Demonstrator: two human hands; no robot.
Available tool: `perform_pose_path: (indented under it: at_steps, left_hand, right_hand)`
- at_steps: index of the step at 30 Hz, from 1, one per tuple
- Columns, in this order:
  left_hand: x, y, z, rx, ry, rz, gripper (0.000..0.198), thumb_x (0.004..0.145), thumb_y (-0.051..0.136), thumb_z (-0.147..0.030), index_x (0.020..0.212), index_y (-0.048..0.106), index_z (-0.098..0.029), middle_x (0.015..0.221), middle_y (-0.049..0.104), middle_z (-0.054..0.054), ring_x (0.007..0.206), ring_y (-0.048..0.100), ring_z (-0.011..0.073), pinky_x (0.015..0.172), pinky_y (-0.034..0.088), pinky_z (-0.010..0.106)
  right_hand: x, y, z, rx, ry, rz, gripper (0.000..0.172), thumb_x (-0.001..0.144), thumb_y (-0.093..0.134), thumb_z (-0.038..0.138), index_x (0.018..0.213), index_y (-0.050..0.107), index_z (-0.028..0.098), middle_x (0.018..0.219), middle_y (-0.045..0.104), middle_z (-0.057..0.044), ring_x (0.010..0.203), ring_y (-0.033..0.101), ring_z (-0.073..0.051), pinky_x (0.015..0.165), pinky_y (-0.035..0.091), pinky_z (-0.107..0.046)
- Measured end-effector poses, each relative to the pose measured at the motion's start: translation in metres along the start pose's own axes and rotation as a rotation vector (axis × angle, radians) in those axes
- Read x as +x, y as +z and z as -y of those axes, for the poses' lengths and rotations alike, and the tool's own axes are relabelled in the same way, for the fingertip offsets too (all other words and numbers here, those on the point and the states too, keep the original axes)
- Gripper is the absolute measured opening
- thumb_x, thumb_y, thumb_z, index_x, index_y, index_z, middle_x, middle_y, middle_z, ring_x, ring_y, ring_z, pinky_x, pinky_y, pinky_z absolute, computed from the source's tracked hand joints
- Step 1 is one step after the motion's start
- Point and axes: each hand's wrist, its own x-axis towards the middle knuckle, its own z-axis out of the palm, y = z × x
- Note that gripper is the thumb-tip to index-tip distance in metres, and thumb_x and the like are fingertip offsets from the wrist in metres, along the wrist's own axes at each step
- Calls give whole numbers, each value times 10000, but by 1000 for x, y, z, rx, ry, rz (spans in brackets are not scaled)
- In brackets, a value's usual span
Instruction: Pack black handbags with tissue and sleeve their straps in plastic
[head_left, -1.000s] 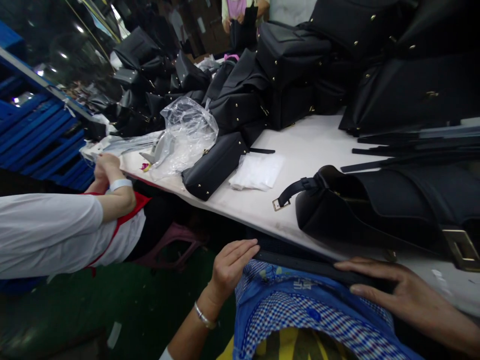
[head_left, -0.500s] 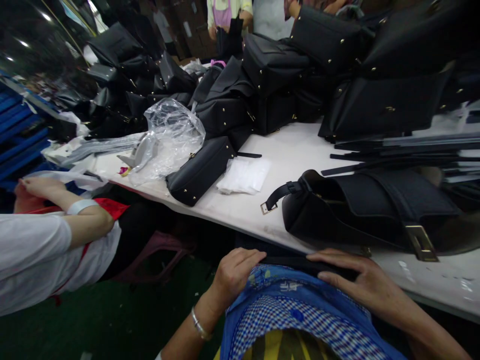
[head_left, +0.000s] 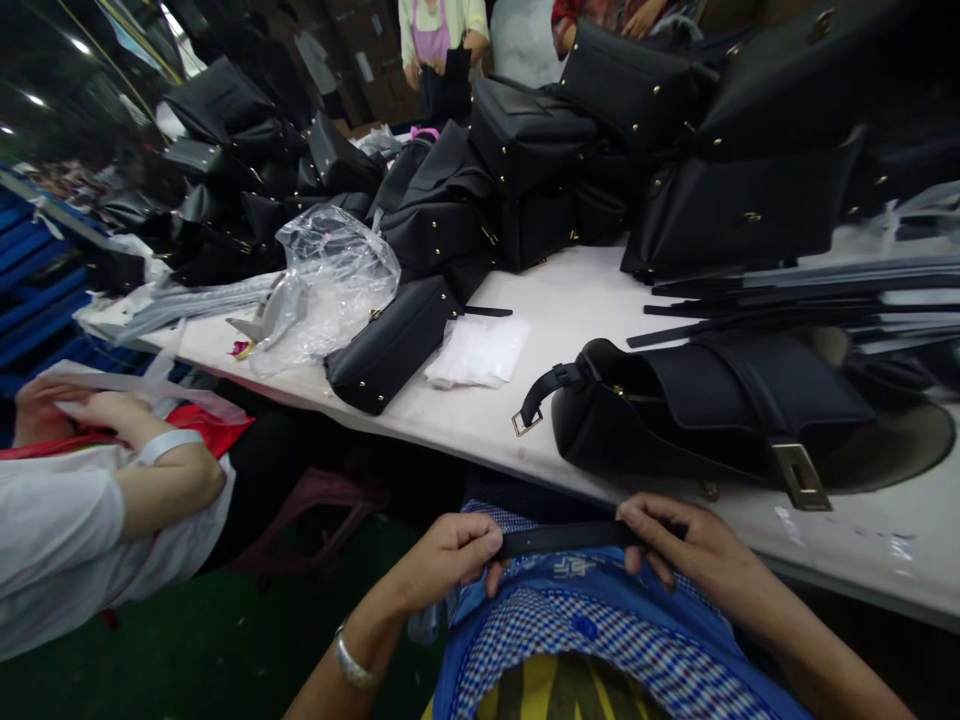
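Note:
A black strap (head_left: 566, 538) stretches level between my two hands, just above my blue apron. My left hand (head_left: 454, 550) pinches its left end between thumb and fingers. Toward the other end, my right hand (head_left: 670, 535) is closed on the strap, fingers curled beneath. Beyond my hands, on the table's near edge, lies a black handbag (head_left: 697, 410) on its side, with a gold buckle hanging from its short strap at the left. A flat gold clasp (head_left: 801, 475) sits at the end of its flap band.
Piled black handbags (head_left: 525, 140) fill the back of the white table (head_left: 480, 430). A white packet (head_left: 480, 350), clear plastic bag (head_left: 322, 280) and loose black straps (head_left: 697, 315) lie on it. At left, a person in white (head_left: 67, 530) handles plastic. Others stand behind.
My hands have turned and now grip the strap with curled fingers, showing more of it between them. The view has shifted slightly. The co-worker at left has moved the plastic.

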Motion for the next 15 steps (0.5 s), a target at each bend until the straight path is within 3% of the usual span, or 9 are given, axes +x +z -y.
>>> perform_pose_path:
  at_steps: [9, 15]
  left_hand:
    - [-12, -10, 7, 209, 35, -146, 467, 972, 497, -483, 691, 635, -136, 680, 602, -3, 602, 452, 100, 601, 329, 213]
    - [-19, -25, 18, 343, 82, -380, 392, 980, 489, -366, 693, 640, -145, 669, 595, -9, 652, 498, 117, 672, 366, 220]
  right_hand:
    - [17, 29, -15, 249, 50, 25, 537, 849, 611, 684, 909, 651, 152, 689, 710, -43, 483, 438, -85, 525, 370, -239]
    - [47, 55, -20, 486, 113, 69, 549, 771, 725, 657, 1011, 696, 164, 666, 662, -14, 514, 454, -105, 525, 359, -248]
